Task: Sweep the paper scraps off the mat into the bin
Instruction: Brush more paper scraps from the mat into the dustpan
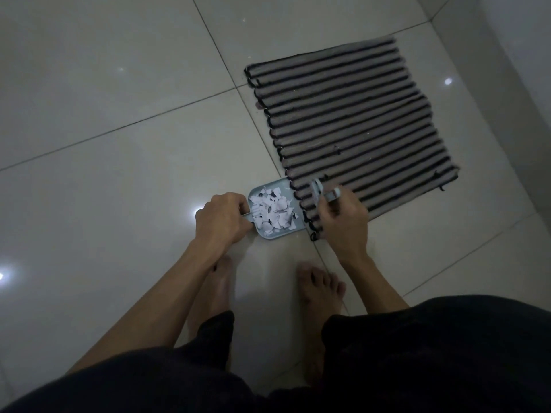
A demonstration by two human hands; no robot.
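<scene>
A striped mat (351, 126) lies flat on the pale tiled floor (119, 114), its near left edge meeting the open lip of a small light-blue dustpan (269, 186); the dustpan rests on the floor just beside the mat, and its tray is heaped with white paper scraps (272, 211), which cover most of the tray; the mat's ribbed surface shows no plain scraps, though the light is dim and small bits would be hard to make out. The left hand (222, 217) curls its fingers round the dustpan's handle at the tray's near left side, the handle mostly hidden under the fist; the right hand (343, 217) hangs above the mat's near left corner, its fingers bent round a small pale brush (323, 192), whose head points toward the dustpan's lip; the brush is blurred, so whether its bristles touch the mat cannot be told. Two bare feet (320, 289) stand on the floor just below the hands, near the dustpan; dark clothing (387, 368) fills the bottom of the view; a pale wall (524, 55) runs along the right, past the mat's far side.
</scene>
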